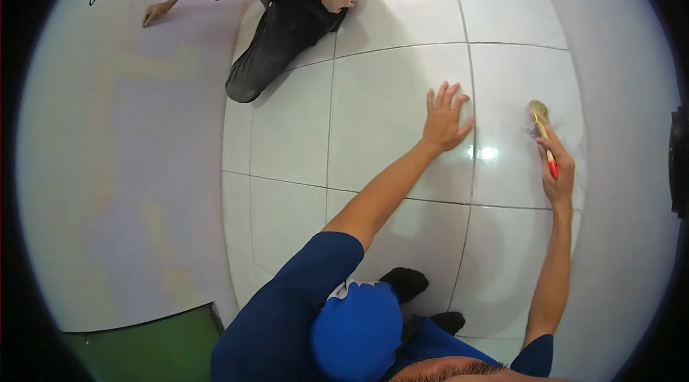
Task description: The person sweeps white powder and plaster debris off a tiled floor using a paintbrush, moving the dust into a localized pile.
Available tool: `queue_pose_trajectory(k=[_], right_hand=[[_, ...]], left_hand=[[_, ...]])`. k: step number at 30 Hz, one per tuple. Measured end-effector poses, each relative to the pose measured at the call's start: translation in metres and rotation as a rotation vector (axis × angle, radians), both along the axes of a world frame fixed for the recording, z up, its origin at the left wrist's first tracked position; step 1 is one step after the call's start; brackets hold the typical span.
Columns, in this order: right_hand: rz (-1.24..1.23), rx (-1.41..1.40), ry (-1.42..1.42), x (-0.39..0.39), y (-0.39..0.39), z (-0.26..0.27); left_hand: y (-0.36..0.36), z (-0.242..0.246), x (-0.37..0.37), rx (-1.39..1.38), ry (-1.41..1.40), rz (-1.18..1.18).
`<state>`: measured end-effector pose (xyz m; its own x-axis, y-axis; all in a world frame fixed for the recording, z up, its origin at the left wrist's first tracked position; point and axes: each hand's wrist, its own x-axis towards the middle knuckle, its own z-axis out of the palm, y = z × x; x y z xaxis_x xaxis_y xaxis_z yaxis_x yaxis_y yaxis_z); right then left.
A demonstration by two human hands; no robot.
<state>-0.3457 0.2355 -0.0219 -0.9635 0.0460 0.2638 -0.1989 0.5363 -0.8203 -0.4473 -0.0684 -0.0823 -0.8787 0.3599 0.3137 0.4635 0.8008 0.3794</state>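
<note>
My right hand [558,172] grips a round paintbrush [541,121] by its wooden handle, whose end is red. The pale bristles point away from me and lie at a patch of dark dust [530,128] on the white tiled floor [395,113]. Flat on the tiles to the left rests my left hand [447,122], fingers spread and holding nothing. A dark grout line runs just right of its thumb.
A white wall [619,166] rises close on the right. At the upper left another person [290,21] in dark clothes crouches, one hand by the patchy left wall [156,139]. A green panel [150,347] is at lower left. My blue-clad knee [358,333] is below.
</note>
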Motion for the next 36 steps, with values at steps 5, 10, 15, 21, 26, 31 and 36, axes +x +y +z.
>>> queue_pose_trajectory(k=[5, 10, 15, 21, 26, 31, 36], right_hand=[[-0.317, -0.606, -0.134, 0.01, -0.049, 0.014], [-0.22, -0.905, -0.298, -0.001, -0.1, -0.006], [-0.252, -0.915, -0.374, 0.021, -0.062, -0.031], [-0.418, -0.909, -0.431, 0.036, -0.038, -0.015], [-0.432, -0.592, -0.32, 0.061, -0.015, -0.025], [-0.394, -0.572, -0.3, 0.058, -0.049, -0.015], [-0.409, -0.641, -0.233, 0.04, -0.068, 0.017]], left_hand=[[-0.012, 0.0, 0.009, 0.087, -0.025, 0.006], [-0.02, 0.0, 0.06, 0.352, -0.016, -0.019], [-0.05, 0.0, 0.129, 0.458, -0.147, -0.033], [-0.124, -0.007, 0.131, 0.666, -0.335, 0.088], [-0.194, 0.091, 0.026, 1.547, -0.663, 0.697], [-0.39, 0.209, -0.057, 1.376, -0.322, 0.63], [-0.331, 0.185, -0.016, 1.342, -0.283, 0.531]])
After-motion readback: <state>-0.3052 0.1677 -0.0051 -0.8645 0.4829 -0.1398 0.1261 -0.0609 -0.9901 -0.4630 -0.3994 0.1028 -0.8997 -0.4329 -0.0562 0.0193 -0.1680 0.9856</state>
